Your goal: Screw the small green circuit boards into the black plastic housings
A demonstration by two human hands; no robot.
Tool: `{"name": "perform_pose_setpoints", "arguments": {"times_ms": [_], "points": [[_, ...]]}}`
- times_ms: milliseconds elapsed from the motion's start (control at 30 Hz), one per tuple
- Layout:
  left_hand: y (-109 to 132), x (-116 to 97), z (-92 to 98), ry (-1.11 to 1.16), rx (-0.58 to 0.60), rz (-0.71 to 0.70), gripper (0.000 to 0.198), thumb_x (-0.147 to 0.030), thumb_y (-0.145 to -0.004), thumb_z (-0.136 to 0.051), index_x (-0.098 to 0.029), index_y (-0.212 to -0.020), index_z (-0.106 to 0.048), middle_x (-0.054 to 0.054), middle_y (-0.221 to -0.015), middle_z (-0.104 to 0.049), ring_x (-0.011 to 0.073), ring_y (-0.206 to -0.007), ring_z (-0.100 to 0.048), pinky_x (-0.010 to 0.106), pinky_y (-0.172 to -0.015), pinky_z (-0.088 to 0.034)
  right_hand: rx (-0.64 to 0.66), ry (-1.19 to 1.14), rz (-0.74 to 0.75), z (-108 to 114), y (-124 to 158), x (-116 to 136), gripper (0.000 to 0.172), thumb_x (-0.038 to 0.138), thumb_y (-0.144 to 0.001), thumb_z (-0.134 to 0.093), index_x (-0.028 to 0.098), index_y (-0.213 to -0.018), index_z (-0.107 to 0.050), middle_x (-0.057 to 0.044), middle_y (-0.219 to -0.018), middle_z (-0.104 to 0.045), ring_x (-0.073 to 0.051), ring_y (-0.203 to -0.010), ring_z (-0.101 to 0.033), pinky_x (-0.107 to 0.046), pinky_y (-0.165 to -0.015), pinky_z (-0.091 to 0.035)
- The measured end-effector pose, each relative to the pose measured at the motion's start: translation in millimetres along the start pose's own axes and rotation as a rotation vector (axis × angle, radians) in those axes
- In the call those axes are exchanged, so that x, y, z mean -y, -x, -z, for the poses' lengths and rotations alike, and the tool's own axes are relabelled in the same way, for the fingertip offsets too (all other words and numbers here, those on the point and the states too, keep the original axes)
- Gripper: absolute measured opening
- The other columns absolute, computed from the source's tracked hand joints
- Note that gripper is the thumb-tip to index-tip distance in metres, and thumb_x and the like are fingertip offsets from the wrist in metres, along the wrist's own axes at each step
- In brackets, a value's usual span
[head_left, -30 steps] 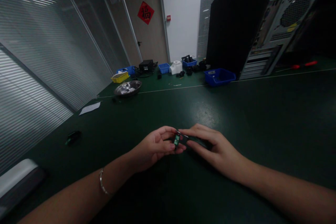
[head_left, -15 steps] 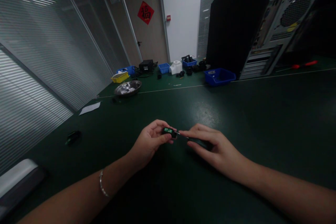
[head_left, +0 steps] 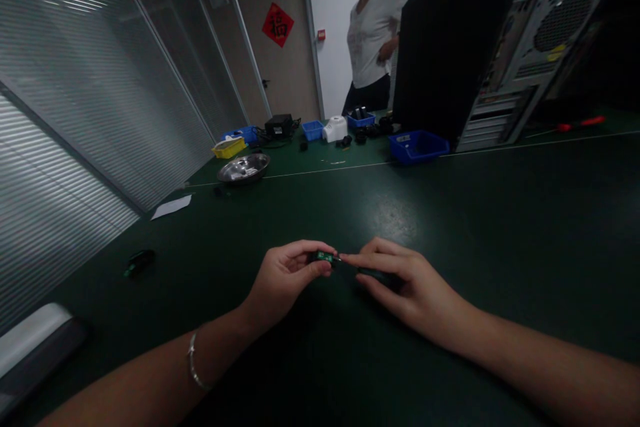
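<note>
My left hand point(head_left: 283, 277) pinches a small black part with a green circuit board point(head_left: 321, 257) between thumb and fingers, just above the dark green table point(head_left: 500, 213). My right hand point(head_left: 407, 283) is closed around a thin dark tool point(head_left: 375, 273), whose tip meets the small part. Both hands sit close together near the table's middle front. A bracelet is on my left wrist.
A small dark object point(head_left: 140, 260) lies at the left. Farther back are a sheet of paper point(head_left: 171, 206), a metal bowl point(head_left: 243, 167), blue bins point(head_left: 418, 145), a yellow bin point(head_left: 229, 147) and a computer case point(head_left: 530, 47). A person in a white top point(head_left: 373, 33) stands behind the table.
The small part has been turned from upright to lying flat in my left fingers. A person has walked into view at the back. My hands stay in nearly the same place.
</note>
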State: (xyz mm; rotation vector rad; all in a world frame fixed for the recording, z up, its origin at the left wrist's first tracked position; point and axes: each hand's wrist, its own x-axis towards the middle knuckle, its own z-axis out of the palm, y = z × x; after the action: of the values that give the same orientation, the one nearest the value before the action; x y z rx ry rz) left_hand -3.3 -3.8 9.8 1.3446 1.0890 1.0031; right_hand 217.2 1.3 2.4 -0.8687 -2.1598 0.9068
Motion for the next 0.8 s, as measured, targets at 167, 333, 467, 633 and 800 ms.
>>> {"name": "perform_pose_setpoints", "arguments": {"times_ms": [167,333,467,633,800], "points": [[1.3,2.2,0.5,0.056,0.008,-0.026,0.020,-0.019,-0.075,-0.073,-0.014,-0.094,-0.071,0.008,-0.095,-0.073,0.0183,-0.081,-0.068,0.034,-0.080,-0.054,-0.011,-0.040,0.022,-0.8,0.1,0.9,0.039,0.015,-0.091,-0.053,0.027,-0.128,-0.058,-0.006,-0.099,-0.060,-0.018,-0.087,-0.059,-0.030,-0.075,-0.050],[0.1,5.6,-0.3,0.132,-0.005,-0.009,0.019,-0.020,-0.075,-0.073,-0.014,-0.093,-0.071,0.007,-0.089,-0.073,0.0175,-0.077,-0.067,0.033,-0.077,-0.053,-0.016,-0.078,0.039,-0.7,-0.7,2.1,0.039,0.015,-0.091,-0.053,0.027,-0.128,-0.058,-0.006,-0.099,-0.061,-0.018,-0.088,-0.059,-0.030,-0.075,-0.050],[0.0,7.0,-0.4,0.175,0.002,0.011,0.018,-0.020,-0.075,-0.073,-0.014,-0.092,-0.071,0.006,-0.089,-0.073,0.0161,-0.077,-0.066,0.031,-0.076,-0.053,-0.015,-0.095,0.036,-0.4,-0.4,1.7,0.038,0.016,-0.092,-0.054,0.027,-0.128,-0.059,-0.006,-0.100,-0.061,-0.018,-0.089,-0.059,-0.030,-0.077,-0.049],[1.1,5.5,-2.1,0.208,-0.016,0.025,0.015,-0.018,-0.076,-0.072,-0.014,-0.091,-0.072,0.006,-0.088,-0.073,0.0153,-0.076,-0.066,0.029,-0.076,-0.052,-0.015,-0.103,0.027,-1.3,-0.3,1.7,0.037,0.018,-0.092,-0.054,0.026,-0.128,-0.058,-0.006,-0.100,-0.061,-0.018,-0.089,-0.059,-0.031,-0.077,-0.050],[1.7,5.3,-5.3,0.251,-0.058,0.036,0.016,-0.019,-0.073,-0.074,-0.014,-0.089,-0.072,0.006,-0.088,-0.073,0.0163,-0.075,-0.067,0.031,-0.076,-0.053,-0.030,-0.112,0.024,-3.0,-1.3,2.7,0.037,0.018,-0.092,-0.054,0.027,-0.127,-0.059,-0.006,-0.099,-0.062,-0.018,-0.089,-0.059,-0.032,-0.077,-0.050]]}}
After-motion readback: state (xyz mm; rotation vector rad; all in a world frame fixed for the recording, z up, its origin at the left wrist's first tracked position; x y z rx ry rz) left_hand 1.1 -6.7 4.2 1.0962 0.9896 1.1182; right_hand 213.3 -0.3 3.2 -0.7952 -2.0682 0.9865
